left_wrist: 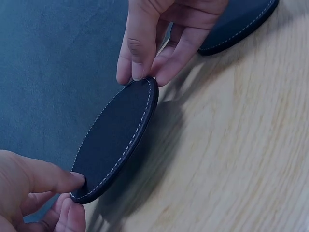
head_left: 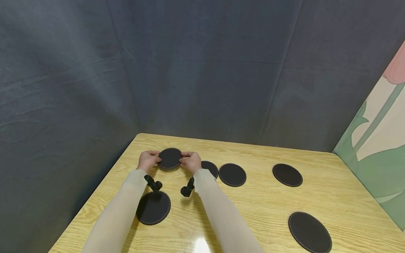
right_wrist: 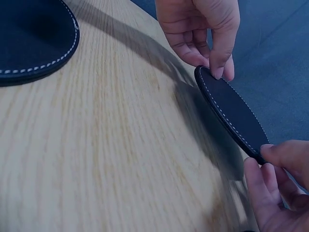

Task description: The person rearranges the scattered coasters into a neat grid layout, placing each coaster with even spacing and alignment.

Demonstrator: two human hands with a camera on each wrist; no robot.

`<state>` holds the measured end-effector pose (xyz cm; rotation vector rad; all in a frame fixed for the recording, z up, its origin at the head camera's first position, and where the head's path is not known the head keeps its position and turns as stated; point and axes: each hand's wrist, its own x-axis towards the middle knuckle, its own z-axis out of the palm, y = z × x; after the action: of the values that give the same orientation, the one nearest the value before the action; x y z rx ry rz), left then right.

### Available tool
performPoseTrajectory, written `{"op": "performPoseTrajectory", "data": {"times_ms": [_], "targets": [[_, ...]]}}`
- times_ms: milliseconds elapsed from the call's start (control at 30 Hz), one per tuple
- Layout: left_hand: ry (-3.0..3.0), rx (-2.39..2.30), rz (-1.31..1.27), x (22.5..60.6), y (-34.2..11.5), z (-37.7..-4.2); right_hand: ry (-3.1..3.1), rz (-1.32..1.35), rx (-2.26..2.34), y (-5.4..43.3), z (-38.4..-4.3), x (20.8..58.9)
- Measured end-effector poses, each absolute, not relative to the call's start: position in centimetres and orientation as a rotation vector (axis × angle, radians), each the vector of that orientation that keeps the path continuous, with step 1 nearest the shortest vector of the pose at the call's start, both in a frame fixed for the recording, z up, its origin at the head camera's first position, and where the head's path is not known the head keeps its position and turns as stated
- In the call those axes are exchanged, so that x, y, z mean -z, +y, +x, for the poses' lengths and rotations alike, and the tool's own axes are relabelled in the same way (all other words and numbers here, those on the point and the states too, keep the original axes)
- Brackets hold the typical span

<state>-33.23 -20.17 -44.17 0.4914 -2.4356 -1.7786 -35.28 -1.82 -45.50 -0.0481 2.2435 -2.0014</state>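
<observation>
A round black coaster (head_left: 170, 158) with pale stitching round its edge is held up by both hands near the back left of the table. My left hand (head_left: 148, 161) pinches its left edge, thumb on the upper face and fingers beneath. On the opposite edge my right hand (head_left: 191, 162) pinches it the same way. In the left wrist view the coaster (left_wrist: 116, 140) is raised over the wood, its shadow lying below. The right wrist view shows the coaster (right_wrist: 231, 113) gripped between both sets of fingertips.
Another black coaster (head_left: 153, 208) lies near my left forearm. Two more, one partly behind the right wrist (head_left: 211, 168) and one beside it (head_left: 232, 174), lie side by side. Farther right are a back coaster (head_left: 287, 175) and a front coaster (head_left: 310, 232). A dark curtain (head_left: 202, 70) stands behind the table (head_left: 253, 203).
</observation>
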Motion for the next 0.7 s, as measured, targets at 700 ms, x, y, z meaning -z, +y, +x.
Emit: {"op": "performPoseTrajectory", "data": {"times_ms": [700], "targets": [[-2.351,1.921,0.371,42.5,-17.9,-33.0,2.211,-0.196,2.036,2.6,-35.5,43.3]]}}
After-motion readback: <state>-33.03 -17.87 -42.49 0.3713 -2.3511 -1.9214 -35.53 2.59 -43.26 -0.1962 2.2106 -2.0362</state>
